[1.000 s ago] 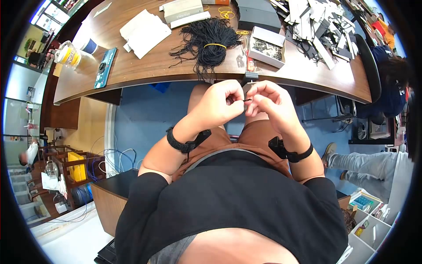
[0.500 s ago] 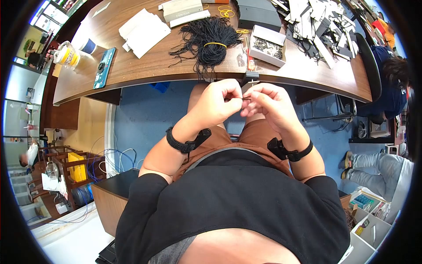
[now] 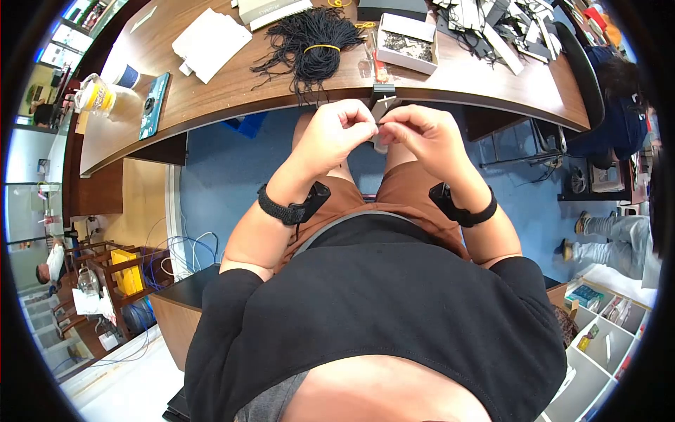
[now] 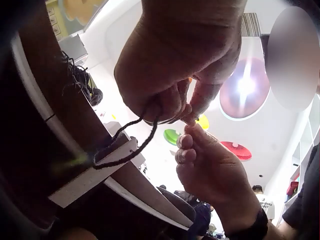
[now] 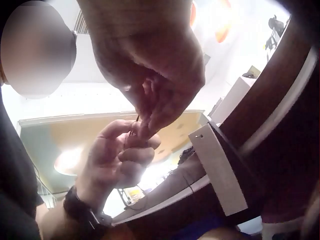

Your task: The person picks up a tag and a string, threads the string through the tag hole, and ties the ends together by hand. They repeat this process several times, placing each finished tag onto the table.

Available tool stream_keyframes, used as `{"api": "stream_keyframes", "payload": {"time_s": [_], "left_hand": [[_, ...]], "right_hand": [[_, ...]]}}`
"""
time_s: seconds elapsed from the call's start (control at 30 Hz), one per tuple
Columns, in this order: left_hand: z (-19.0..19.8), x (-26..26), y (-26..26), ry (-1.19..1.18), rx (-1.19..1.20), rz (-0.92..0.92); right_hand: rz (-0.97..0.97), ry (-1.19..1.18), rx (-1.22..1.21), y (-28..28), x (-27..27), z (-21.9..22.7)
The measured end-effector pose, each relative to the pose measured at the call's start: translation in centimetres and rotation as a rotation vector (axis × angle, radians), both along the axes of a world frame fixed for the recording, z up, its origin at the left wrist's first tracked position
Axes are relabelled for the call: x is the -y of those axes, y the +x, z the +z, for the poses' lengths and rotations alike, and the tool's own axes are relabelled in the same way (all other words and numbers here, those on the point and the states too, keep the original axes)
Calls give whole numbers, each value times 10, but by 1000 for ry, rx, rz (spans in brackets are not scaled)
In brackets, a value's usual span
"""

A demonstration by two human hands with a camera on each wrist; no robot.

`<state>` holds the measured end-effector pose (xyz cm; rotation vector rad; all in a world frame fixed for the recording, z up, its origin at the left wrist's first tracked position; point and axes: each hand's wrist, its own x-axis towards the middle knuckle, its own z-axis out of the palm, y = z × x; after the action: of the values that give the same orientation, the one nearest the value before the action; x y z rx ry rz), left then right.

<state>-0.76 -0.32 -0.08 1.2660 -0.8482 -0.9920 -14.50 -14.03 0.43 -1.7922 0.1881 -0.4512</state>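
Observation:
Above the lap in the head view, my left hand [image 3: 336, 133] and right hand [image 3: 427, 137] meet fingertip to fingertip. A thin black cord [image 4: 145, 150] is gripped in the left hand's curled fingers, and a loop of it hangs below them in the left wrist view. The right thumb and index finger pinch at the cord's short end, where a dark bit of cord [image 5: 133, 127] shows between the two hands in the right wrist view. Most of the cord is hidden inside the left fist.
On the table [image 3: 232, 98] lie a bundle of black cords [image 3: 320, 60] with a yellow band, a white box of small parts [image 3: 408, 46], white sheets [image 3: 211, 46], a phone [image 3: 155, 105] and a heap of strips [image 3: 492, 28]. A pale flat plate [image 5: 218, 170] juts from the table edge.
The head view has shifted, so the table sits higher in it. Both hands still meet at the cord, which shows less between the fingertips than a second ago.

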Motion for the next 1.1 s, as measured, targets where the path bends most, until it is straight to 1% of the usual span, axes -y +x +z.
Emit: {"api": "stream_keyframes", "payload": {"time_s": [0.03, 0.13, 0.23, 0.33, 0.4, 0.47, 0.5, 0.6, 0.63, 0.73, 0.83, 0.93, 1.03, 1.07, 1.1], "left_hand": [[1, -1, -3, 0, -1, 4], [-2, -4, -8, 46, 31, 0], [-8, -6, -15, 10, 58, 47], [-11, -15, -17, 40, 188, 96], [-13, -17, -22, 4, 390, 198], [-13, -21, -24, -13, 586, 274], [0, -25, -27, 102, 656, 249], [-3, -23, -24, 142, 365, 182], [-5, -23, -23, 95, 272, 146], [-2, -20, -28, 75, -68, 93], [-23, -10, -25, -35, 88, 79], [-26, -10, -21, 26, 243, 84], [-24, -12, -14, 206, 271, 82], [-29, -12, -12, 200, 247, 89], [-36, -11, -10, 193, 222, 95]], "right_hand": [[-2, 105, -29, -4, -1, -2], [-9, 88, -37, -15, -3, 0], [-71, 63, -19, -25, -6, -2], [-147, -181, 2, -33, -14, 3], [-188, -393, 75, -34, -18, 6], [-219, -590, 160, -34, -16, -1], [-240, -682, 209, -33, -16, -3], [-243, -759, 265, -32, -17, -9], [-243, -782, 292, -31, -17, -12], [-261, -720, 297, -27, -19, -24], [-261, -624, 250, -22, -18, -24], [-259, -472, 164, -21, -15, -26], [-254, -374, 108, -20, -12, -32], [-254, -353, 95, -20, -11, -35], [-254, -400, 117, -18, -9, -40]]}}
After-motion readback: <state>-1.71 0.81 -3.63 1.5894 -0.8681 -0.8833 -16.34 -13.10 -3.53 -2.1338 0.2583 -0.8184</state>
